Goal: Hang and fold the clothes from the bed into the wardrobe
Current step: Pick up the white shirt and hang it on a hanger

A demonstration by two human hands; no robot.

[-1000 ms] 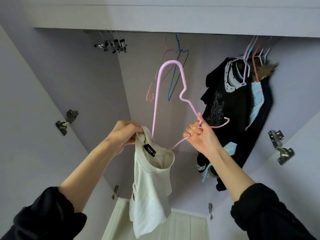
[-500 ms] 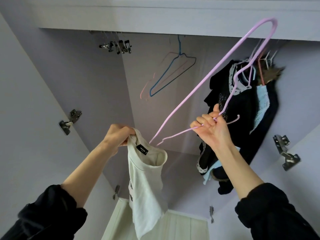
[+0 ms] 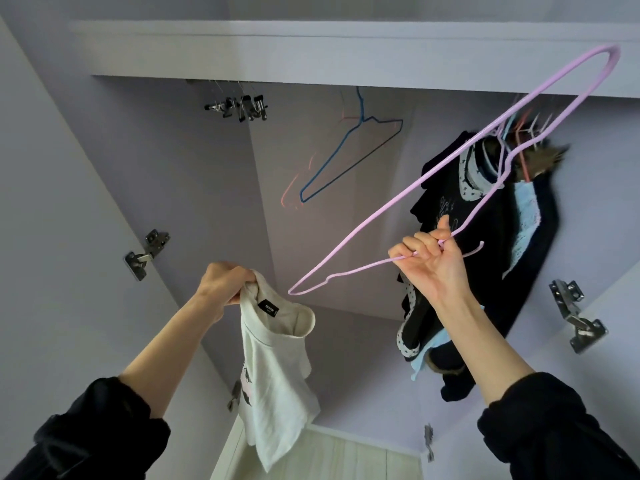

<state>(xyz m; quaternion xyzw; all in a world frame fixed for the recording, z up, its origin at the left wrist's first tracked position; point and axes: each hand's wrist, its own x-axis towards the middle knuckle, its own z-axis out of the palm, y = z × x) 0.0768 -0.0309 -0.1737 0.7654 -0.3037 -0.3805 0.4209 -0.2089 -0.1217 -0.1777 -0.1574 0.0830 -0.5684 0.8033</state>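
A small black label [image 3: 269,310] is sewn inside the collar of the white shirt [image 3: 277,375]; white lettering is printed on it, but it is too small to be read.

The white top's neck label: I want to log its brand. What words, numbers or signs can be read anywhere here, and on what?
Black neck label on the white top: white lettering, too small to read.
Print on the dark hanging garment: pale design, blurred, no legible words.
No other text visible.
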